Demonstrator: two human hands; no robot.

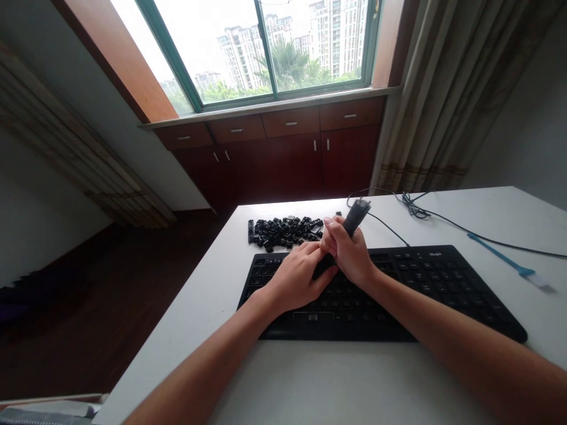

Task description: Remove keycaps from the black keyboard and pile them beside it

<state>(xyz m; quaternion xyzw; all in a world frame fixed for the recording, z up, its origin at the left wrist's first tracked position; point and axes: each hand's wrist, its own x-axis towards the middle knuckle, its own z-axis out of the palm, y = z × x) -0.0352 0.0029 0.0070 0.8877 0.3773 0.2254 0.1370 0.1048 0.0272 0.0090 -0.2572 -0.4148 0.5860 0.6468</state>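
Note:
My right hand is closed in a fist around a black keyboard cleaning tool, whose upper end has small pale, wire-like prongs. Against it, my left hand curls its fingers over the tool's dark lower end, with the thumb on the near side; that end is mostly hidden. Both hands are over the left half of a black keyboard. Some keycaps are off at its left side, leaving dark sockets. Behind the keyboard lies a heap of loose black keycaps, with a long one standing apart at its left.
A blue-handled brush with pale bristles lies on the white table to the right. The keyboard's black cable is bundled at the back and trails right. Beyond the table stand a red-brown cabinet and a window.

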